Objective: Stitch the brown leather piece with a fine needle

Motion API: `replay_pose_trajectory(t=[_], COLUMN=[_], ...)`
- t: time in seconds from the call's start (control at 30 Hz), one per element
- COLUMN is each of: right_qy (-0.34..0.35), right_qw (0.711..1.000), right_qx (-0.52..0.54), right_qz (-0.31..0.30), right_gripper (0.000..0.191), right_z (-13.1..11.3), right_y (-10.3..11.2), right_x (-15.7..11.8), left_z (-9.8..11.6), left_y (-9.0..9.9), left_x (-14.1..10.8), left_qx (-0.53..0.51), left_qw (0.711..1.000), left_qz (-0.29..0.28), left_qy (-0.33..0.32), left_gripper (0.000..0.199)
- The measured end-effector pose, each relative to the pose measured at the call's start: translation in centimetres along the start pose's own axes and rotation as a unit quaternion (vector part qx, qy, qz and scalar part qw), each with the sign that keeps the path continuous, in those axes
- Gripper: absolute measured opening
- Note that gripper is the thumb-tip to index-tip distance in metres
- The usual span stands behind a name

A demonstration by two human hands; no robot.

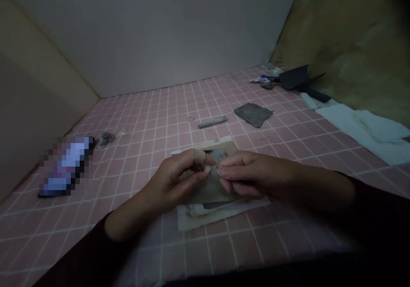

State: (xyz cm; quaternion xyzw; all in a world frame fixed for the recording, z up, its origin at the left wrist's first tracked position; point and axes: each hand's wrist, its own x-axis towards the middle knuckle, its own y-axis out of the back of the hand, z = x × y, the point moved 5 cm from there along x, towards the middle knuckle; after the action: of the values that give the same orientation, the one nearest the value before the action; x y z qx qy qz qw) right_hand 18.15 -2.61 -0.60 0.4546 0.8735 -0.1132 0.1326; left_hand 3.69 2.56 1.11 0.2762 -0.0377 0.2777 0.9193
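Observation:
My left hand (181,176) is closed in a pinch on a small pale piece (208,168), with a beige wrap around one finger. Close to its right, my right hand (241,173) has its fingers pressed together at the piece's edge; what they hold is too small to name. Both hands are over a grey-brown sheet (213,193), which lies on white paper (188,223) with brownish marks.
On the pink checked tabletop (153,124) lie a grey rod (212,122), a small ring (191,118) and a dark grey cloth (254,114). A phone (68,165) and a small plastic bag (107,139) are left; white sheets (368,127) and a black folded object (301,82) are right.

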Motion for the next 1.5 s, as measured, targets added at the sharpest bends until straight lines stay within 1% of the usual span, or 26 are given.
replay_pose_trajectory(t=[0.1, 0.17, 0.23, 0.27, 0.3, 0.37, 0.4, 0.47, 0.5, 0.57, 0.63, 0.7, 0.73, 0.77, 0.8, 0.83, 0.9, 0.93, 1.0, 1.07, 1.1, 1.17, 1.23, 1.3, 1.37, 1.5], right_qy=[0.058, 0.122, 0.155, 0.147, 0.124, 0.059, 0.031, 0.004, 0.005, 0.038, 0.097, 0.144, 0.154, 0.155, 0.148, 0.131, 0.073, 0.041, 0.003, 0.005, 0.021, 0.077, 0.134, 0.164, 0.170, 0.147], right_qw=[0.982, 0.933, 0.895, 0.904, 0.930, 0.983, 0.995, 1.000, 1.000, 0.996, 0.962, 0.899, 0.876, 0.869, 0.883, 0.912, 0.975, 0.992, 1.000, 1.000, 0.998, 0.974, 0.915, 0.867, 0.853, 0.846], right_qx=[-0.179, -0.322, -0.389, -0.373, -0.324, -0.165, -0.087, 0.003, 0.003, -0.085, -0.248, -0.390, -0.429, -0.439, -0.418, -0.367, -0.205, -0.120, -0.007, -0.011, -0.056, -0.209, -0.359, -0.438, -0.462, -0.485], right_qz=[0.032, 0.107, 0.156, 0.150, 0.124, 0.058, 0.034, 0.010, 0.002, 0.001, 0.058, 0.133, 0.159, 0.166, 0.153, 0.125, 0.053, 0.022, -0.002, -0.013, -0.010, 0.046, 0.130, 0.172, 0.174, 0.163], right_gripper=[0.031, 0.028, 0.024, 0.024, 0.024, 0.028, 0.031, 0.034, 0.034, 0.033, 0.030, 0.023, 0.019, 0.018, 0.020, 0.023, 0.030, 0.032, 0.034, 0.034, 0.033, 0.030, 0.027, 0.024, 0.023, 0.020], right_z=[-0.5, -1.1, -1.4, -1.3, -1.0, -0.3, -0.1, 0.0, 0.0, -0.2, -0.7, -1.1, -1.2, -1.2, -1.2, -1.0, -0.5, -0.2, 0.0, -0.1, -0.2, -0.7, -1.2, -1.3, -1.0, -0.6], right_y=[-0.1, -0.1, 0.0, 0.0, 0.0, 0.0, 0.0, 0.0, -0.1, -0.2, -0.1, -0.1, -0.1, 0.0, 0.0, 0.1, 0.1, 0.1, 0.1, 0.0, 0.0, 0.1, 0.3, 0.3, 0.2, 0.2], right_x=[0.2, 0.1, -0.1, -0.1, 0.0, 0.1, 0.1, 0.1, 0.1, 0.1, 0.1, 0.0, -0.1, -0.1, -0.1, 0.0, 0.0, 0.0, -0.1, -0.1, -0.1, 0.0, -0.2, -0.3, -0.3, -0.2], left_z=[-0.1, -0.5, -0.7, -0.8, -0.7, -0.5, -0.3, -0.1, 0.0, 0.0, -0.3, -0.7, -0.9, -0.9, -0.9, -0.8, -0.5, -0.3, -0.3, -0.4, -0.5, -0.8, -1.0, -1.2, -1.1, -1.2], left_y=[0.1, 0.2, 0.2, 0.2, 0.1, 0.0, 0.0, -0.1, -0.1, -0.1, 0.0, 0.0, 0.1, 0.1, 0.1, 0.1, 0.1, 0.1, 0.1, 0.1, 0.1, 0.1, 0.2, 0.0, -0.3, -0.9], left_x=[0.0, 0.0, 0.1, 0.1, 0.1, 0.1, 0.1, 0.0, 0.0, -0.1, -0.1, -0.1, 0.0, 0.0, 0.0, 0.1, 0.1, 0.0, -0.1, -0.3, -0.3, -0.4, -0.3, -0.3, -0.1, 0.0], left_qx=[0.023, 0.040, 0.043, 0.038, 0.029, 0.005, -0.008, -0.023, -0.024, -0.017, -0.007, 0.000, 0.002, 0.004, 0.005, 0.004, -0.007, -0.018, -0.040, -0.052, -0.054, -0.059, -0.079, -0.124, -0.181, -0.247], left_qw=[1.000, 0.999, 0.998, 0.998, 0.999, 0.999, 1.000, 1.000, 1.000, 1.000, 0.999, 0.998, 0.997, 0.997, 0.997, 0.998, 0.999, 0.999, 0.999, 0.998, 0.998, 0.996, 0.993, 0.986, 0.976, 0.958], left_qz=[0.007, 0.015, 0.019, 0.019, 0.017, 0.010, 0.009, 0.008, 0.007, 0.010, 0.012, 0.016, 0.018, 0.018, 0.017, 0.015, 0.012, 0.012, 0.015, 0.014, 0.013, 0.017, 0.023, 0.023, 0.016, 0.007], left_qy=[0.003, 0.024, 0.044, 0.046, 0.043, 0.030, 0.023, 0.016, 0.016, 0.020, 0.037, 0.062, 0.071, 0.076, 0.073, 0.062, 0.037, 0.029, 0.026, 0.035, 0.041, 0.063, 0.088, 0.108, 0.120, 0.144], left_gripper=[0.018, 0.019, 0.020, 0.019, 0.018, 0.017, 0.017, 0.017, 0.016, 0.016, 0.019, 0.022, 0.022, 0.021, 0.020, 0.019, 0.018, 0.018, 0.018, 0.019, 0.019, 0.021, 0.022, 0.020, 0.018, 0.013])
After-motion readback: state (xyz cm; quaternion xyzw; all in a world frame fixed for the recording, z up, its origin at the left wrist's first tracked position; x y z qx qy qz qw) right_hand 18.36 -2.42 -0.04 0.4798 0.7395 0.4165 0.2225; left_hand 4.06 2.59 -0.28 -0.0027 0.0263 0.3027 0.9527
